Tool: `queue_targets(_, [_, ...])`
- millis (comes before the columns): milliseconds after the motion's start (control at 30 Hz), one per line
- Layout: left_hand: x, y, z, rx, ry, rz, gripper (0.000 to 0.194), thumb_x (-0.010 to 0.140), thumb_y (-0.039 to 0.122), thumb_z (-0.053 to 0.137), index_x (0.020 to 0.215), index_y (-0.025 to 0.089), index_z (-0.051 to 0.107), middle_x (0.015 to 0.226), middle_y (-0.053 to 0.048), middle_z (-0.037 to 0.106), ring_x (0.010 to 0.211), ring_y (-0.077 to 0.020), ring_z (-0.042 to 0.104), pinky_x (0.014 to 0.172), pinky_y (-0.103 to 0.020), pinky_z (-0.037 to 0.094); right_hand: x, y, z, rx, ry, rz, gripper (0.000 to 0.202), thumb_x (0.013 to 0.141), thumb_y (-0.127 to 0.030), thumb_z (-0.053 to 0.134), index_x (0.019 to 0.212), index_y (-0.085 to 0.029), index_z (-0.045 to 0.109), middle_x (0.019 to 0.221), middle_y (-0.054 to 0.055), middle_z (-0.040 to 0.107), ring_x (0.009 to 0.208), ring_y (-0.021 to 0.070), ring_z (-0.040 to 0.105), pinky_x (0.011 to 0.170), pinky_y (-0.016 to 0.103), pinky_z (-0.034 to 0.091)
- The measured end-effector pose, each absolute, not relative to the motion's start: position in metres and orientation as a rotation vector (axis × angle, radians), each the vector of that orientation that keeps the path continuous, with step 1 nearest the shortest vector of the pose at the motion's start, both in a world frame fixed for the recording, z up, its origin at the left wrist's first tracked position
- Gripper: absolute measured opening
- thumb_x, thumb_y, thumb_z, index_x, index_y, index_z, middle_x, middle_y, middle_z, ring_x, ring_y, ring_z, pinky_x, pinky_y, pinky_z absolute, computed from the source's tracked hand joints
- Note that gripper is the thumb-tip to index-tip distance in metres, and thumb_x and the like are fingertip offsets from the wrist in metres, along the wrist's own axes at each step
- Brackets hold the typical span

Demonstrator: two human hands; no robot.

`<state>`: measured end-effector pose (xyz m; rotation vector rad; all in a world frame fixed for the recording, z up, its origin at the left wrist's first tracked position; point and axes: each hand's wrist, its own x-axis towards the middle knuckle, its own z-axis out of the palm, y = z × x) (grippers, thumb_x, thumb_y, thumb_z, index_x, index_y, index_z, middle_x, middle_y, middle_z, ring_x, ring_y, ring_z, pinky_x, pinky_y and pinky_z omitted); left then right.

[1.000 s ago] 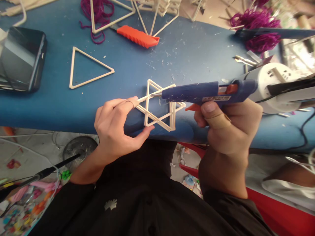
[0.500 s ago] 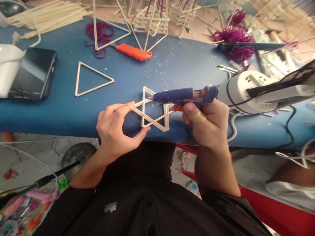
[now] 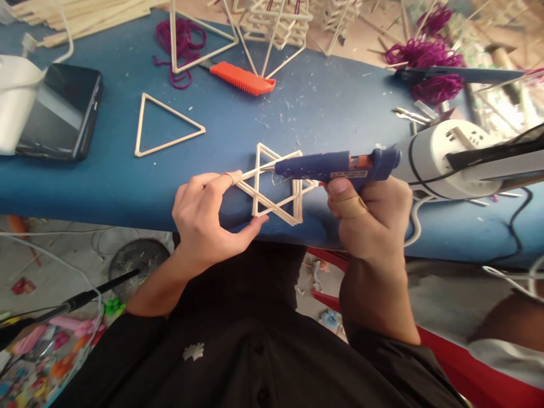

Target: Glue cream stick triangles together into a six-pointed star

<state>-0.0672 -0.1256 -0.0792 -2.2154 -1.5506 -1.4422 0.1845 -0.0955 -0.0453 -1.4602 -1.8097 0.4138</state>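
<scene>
A six-pointed star of thin wooden sticks (image 3: pixel 275 208) lies near the front edge of the blue table. My left hand (image 3: pixel 208 212) grips its left side, forefinger at the left point and thumb at the lower-left corner. In my right hand (image 3: pixel 369 218) is a blue hot glue gun (image 3: pixel 314 165), held level with its metal nozzle at a stick on the star's upper left. A fine glue thread hangs beneath the nozzle. To the left lies a single wooden-stick triangle (image 3: pixel 170 144).
An orange utility knife (image 3: pixel 243 78) and purple yarn (image 3: pixel 181 48) lie farther back, beside stick frames (image 3: pixel 278 25). A black phone-like device (image 3: pixel 63 113) is at left. A white cylindrical device (image 3: pixel 442 158) stands right, near scissors (image 3: pixel 459 74).
The view has shifted, moving most things a little right and up in the picture. The nozzle has stayed at the star's upper-left stick, and both hands keep their holds.
</scene>
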Motion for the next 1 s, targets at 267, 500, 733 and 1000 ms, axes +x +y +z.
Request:
queue_targets(267, [-0.0692,-0.1262,-0.0806,-2.236,-1.550,-1.437,0.060,0.086,0.048,0.086,0.138,0.030,0.062,0.118,-0.006,0.082,0.104,-0.0331,0.079,0.084,-0.060,0.063,0.1792,-0.0945,-0.0422,-1.455,-1.799,0.325,0.063,0.101,-0.068,0.061,0.059,-0.022,0.049,0.057,-0.002,0.048,0.054,0.0125,0.043,0.059,0.035,0.034])
queue_targets(500, [-0.0688,-0.1270,-0.0795,-2.235,-1.575,-1.441,0.059,0.086,0.047,0.086,0.138,0.032,0.061,0.117,-0.006,0.082,0.103,-0.0340,0.079,0.086,-0.061,0.063,0.1788,-0.0937,-0.0438,-1.400,-1.867,0.230,0.059,0.103,-0.060,0.061,0.060,-0.023,0.046,0.055,-0.002,0.045,0.051,0.0119,0.039,0.055,0.034,0.030])
queue_targets(733, [-0.0667,-0.1262,-0.0814,-2.198,-1.580,-1.463,0.059,0.080,0.047,0.089,0.129,0.025,0.063,0.117,-0.007,0.082,0.104,-0.0304,0.079,0.086,-0.047,0.061,0.1797,-0.0953,-0.0382,-1.418,-1.888,0.188,0.057,0.103,-0.063,0.060,0.063,-0.024,0.045,0.054,-0.002,0.039,0.051,0.0126,0.035,0.054,0.034,0.029])
queue_targets(1000, [-0.0678,-0.1269,-0.0806,-2.211,-1.584,-1.428,0.060,0.081,0.046,0.089,0.130,0.025,0.062,0.119,-0.007,0.083,0.105,-0.0297,0.080,0.088,-0.045,0.061,0.1750,-0.0913,-0.0395,-1.372,-1.893,0.168,0.049,0.102,-0.058,0.062,0.069,-0.025,0.050,0.058,-0.001,0.046,0.054,0.0152,0.042,0.060,0.036,0.032])
